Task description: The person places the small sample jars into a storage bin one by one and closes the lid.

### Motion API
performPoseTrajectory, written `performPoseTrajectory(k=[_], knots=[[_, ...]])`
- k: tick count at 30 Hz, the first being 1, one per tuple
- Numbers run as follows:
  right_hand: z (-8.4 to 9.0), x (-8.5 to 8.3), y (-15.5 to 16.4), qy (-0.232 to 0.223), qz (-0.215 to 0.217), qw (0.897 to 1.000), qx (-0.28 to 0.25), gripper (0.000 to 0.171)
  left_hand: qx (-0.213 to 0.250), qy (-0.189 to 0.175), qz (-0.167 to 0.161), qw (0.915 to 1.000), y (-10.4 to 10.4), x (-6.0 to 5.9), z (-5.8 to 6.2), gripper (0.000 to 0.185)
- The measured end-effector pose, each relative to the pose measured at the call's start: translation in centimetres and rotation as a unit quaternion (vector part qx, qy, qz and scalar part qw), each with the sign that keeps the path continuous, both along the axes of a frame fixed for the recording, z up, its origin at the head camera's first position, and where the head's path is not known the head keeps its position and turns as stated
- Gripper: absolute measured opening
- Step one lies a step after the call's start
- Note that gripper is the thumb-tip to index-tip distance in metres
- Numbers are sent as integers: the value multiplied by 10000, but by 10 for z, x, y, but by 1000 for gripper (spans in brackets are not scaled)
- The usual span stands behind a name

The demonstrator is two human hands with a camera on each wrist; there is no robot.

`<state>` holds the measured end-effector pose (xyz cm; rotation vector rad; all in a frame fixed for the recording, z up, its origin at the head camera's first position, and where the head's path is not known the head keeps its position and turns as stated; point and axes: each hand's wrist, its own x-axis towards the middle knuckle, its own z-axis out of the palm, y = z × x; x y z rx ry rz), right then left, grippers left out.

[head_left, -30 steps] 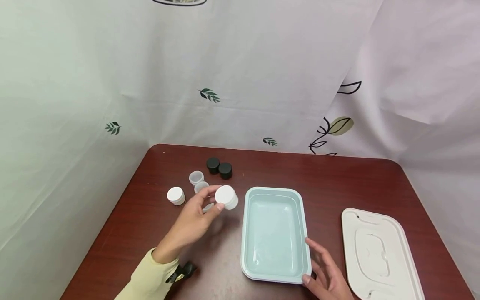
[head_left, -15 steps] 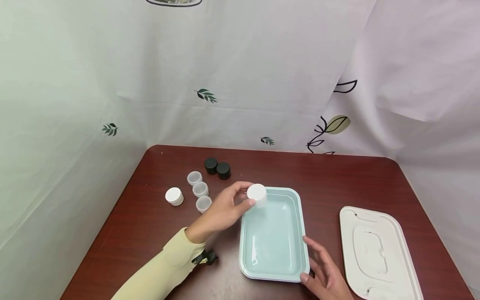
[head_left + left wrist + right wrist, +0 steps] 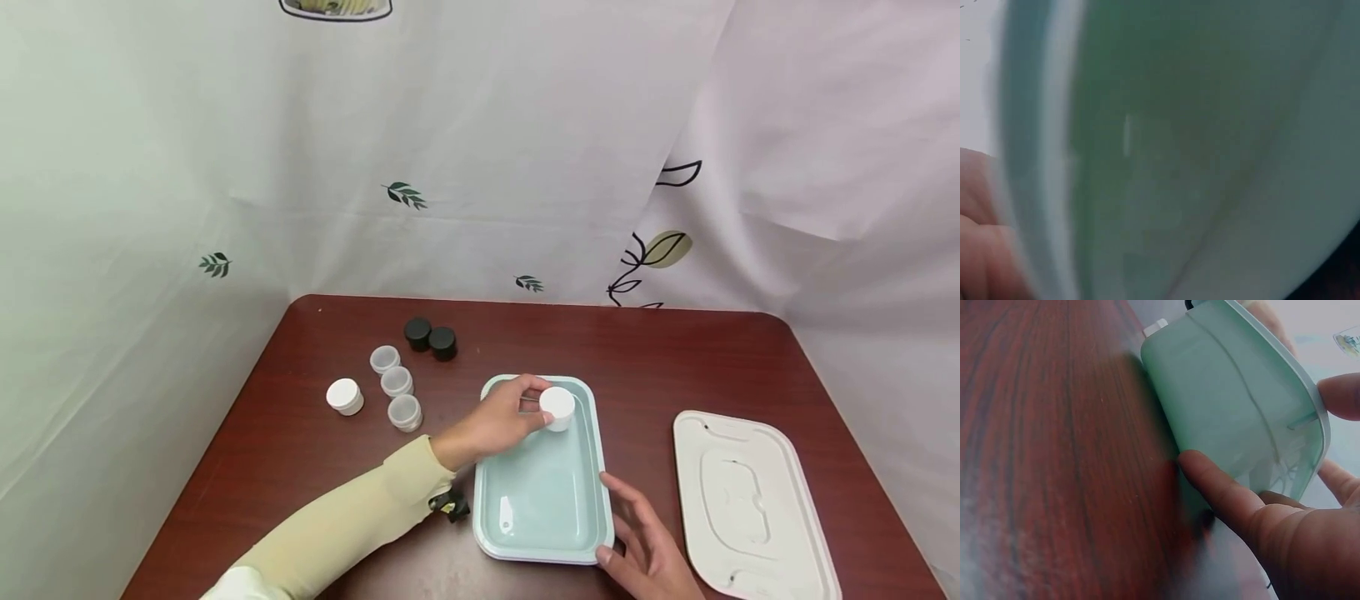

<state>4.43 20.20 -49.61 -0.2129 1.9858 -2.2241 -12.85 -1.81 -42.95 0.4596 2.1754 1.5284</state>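
On the dark red wood-grain table (image 3: 675,358) I log items by size. Largest is the pale green rectangular tray (image 3: 551,508), smooth glossy plastic with rounded corners and a raised rim. Well to its right lies a flat off-white lid (image 3: 753,508), rounded rectangle, moulded ridges on top.

I see the left hand (image 3: 498,421), on a cream sleeve, reaching over the tray's far end; thumb and fingers are curled round a small white jar (image 3: 557,407), a squat cylinder with a flat matte top, held just inside the tray near its far right corner. Whether the jar touches the tray floor I cannot tell. The left wrist view is a green blur.

Right hand (image 3: 652,554) rests against the tray's near right corner, fingers straight and spread, fingertips (image 3: 1210,478) touching the outer wall.

Left of the tray: three translucent open cups (image 3: 396,382) in a row, one capped white jar (image 3: 345,396), two black round caps (image 3: 431,337) side by side.
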Motion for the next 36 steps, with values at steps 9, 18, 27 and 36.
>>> performPoseTrajectory(k=[9,18,27,36], knots=[[-4,-2,0,142,268,9993,-235,76,-1027,667,26,9925,14,3,-11,36],[-3,0,-3,60,412,9983,-414,76,-1222,792,227,9891,20,8,-20,37],[-5,1,0,60,386,9984,-404,76,-1486,845,33,9853,22,12,-15,51],[-5,1,4,162,352,9983,-445,77,-843,309,59,9959,10,18,6,56]])
